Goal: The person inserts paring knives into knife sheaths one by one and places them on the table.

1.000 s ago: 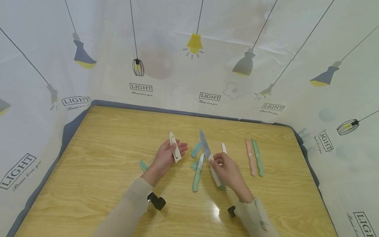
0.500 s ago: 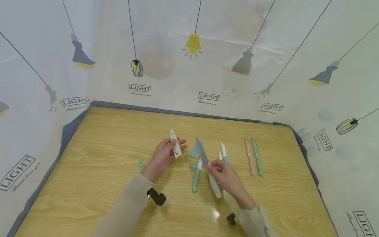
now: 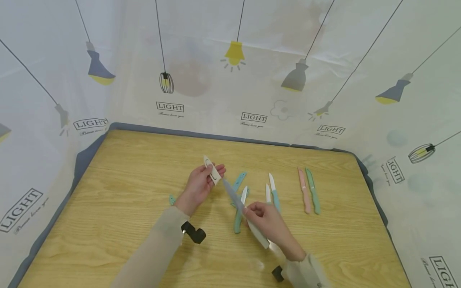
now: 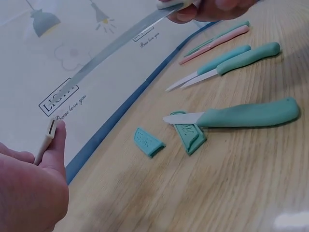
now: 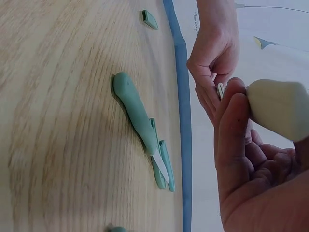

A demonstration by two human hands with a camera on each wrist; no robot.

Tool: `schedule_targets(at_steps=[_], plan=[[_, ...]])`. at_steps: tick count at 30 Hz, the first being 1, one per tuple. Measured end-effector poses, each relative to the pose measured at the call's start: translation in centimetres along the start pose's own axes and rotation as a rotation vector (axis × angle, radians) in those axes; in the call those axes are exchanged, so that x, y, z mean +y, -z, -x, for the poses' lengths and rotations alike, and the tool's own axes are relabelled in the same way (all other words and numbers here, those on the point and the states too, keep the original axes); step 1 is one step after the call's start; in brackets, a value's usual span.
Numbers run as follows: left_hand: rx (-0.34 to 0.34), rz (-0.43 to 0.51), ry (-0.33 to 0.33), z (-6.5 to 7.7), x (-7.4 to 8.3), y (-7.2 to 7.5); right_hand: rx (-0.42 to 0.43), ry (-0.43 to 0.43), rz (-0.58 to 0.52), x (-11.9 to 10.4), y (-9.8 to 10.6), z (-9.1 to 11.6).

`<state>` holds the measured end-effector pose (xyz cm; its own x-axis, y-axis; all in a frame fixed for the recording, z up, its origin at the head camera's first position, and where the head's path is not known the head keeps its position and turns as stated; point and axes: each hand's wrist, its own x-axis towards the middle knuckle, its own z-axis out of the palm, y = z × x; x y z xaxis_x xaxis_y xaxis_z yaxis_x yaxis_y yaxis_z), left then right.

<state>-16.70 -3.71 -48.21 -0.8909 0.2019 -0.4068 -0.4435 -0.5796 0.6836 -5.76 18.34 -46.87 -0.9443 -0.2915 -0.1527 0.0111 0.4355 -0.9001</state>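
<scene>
Head view: hands (image 3: pixel 196 188) pinch sheath (image 3: pixel 215 175) (left), knife (image 3: pixel 237 202) (right); both tips aim up-left, axes diagonal.

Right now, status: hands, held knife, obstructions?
Left hand holds white tapered sheath. Right hand grips white-handled, grey-bladed knife. Blade bare, outside sheath. Nothing visible between them.

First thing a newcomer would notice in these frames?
Probably the large pale-handled knife in the right hand, held over the table, its tip close to the white sheath in the left hand. Next, the pink knife beside a green knife toward the table's right. Behind, the yellow lamp printed high on the backdrop.
</scene>
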Motion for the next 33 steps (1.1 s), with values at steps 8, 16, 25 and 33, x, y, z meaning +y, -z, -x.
schedule_targets(at_steps=[8, 16, 25, 33], plan=[[0.001, 0.047, 0.001, -0.05, 0.03, -0.05, -0.020, 0.005, 0.019, 0.14, -0.41, -0.07], [-0.015, 0.067, 0.008, -0.17, -0.07, 0.01, -0.017, -0.018, 0.013, 0.04, -0.50, -0.18], [-0.019, 0.076, 0.022, -0.20, -0.12, 0.09, -0.012, -0.035, 0.003, 0.35, -0.71, -0.22], [-0.056, 0.067, 0.005, -0.01, -0.20, 0.20, 0.011, -0.042, 0.025, 0.49, -1.03, -0.25]])
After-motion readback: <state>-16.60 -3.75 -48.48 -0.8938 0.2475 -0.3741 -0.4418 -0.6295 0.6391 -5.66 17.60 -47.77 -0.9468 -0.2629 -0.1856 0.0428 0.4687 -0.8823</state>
